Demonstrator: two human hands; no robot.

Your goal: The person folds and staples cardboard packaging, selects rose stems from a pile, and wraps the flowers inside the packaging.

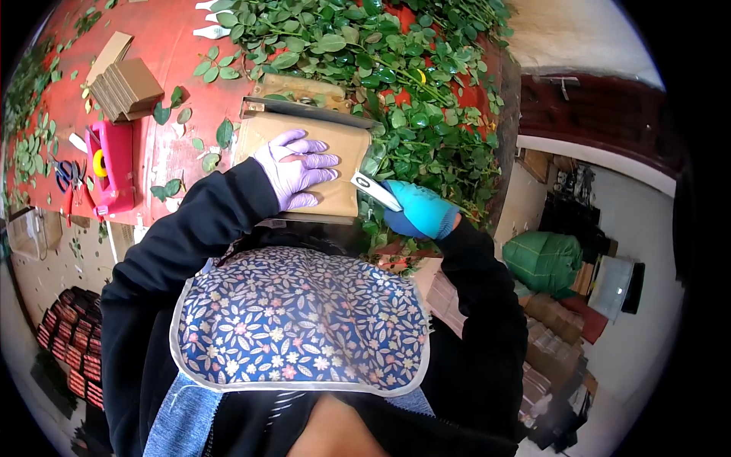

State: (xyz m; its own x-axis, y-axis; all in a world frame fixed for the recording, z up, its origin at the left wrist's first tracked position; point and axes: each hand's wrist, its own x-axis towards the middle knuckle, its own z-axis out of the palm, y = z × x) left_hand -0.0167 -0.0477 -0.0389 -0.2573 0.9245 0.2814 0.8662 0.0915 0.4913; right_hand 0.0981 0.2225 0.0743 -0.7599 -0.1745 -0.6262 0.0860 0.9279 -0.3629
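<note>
1. Far left: a clear plastic container is seen beside the red surface. Scissors with dark blue handles lie on the surface, with a red-handled tool just below them in view.
2. Left: a pink tape dispenser stands immediately right of the scissors, a yellow roll at its side. Above it sits a stack of brown cardboard pieces, slightly fanned.
3. Centre-left: loose leaves are scattered between the dispenser and the work position.
4. Centre: the brown sheet lies between two dark metal edges, the upper edge running along its far side. The left hand, in a lavender glove, rests palm down on the sheet, fingers spread; nothing is seen gripped in it.
5. Centre-right: the right hand, in a teal and blue glove, is closed around a white stapler-like tool. The tool's tip is at the right edge of the sheet; whether its jaws are shut cannot be determined.
6. Right: leafy green stems cover the surface above and beside the sheet. Beyond, a green wrapped bundle is noted.
</note>
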